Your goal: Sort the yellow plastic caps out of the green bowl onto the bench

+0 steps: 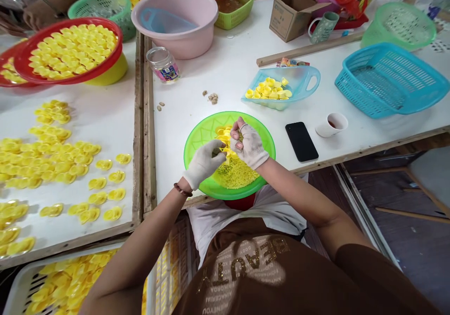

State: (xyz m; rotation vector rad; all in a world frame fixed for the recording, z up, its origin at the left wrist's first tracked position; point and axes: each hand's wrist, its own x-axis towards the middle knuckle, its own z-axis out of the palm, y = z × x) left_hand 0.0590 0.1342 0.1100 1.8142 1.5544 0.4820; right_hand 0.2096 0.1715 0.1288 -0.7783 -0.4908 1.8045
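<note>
While two hands [205, 161] [250, 147] curl over one green basin [198, 137], what they pinch unclear, one phone [301, 141] lies nearby.

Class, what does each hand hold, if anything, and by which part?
Cannot be told: the left hand and right hand curl above the green basin, but any held piece is unclear.
</note>
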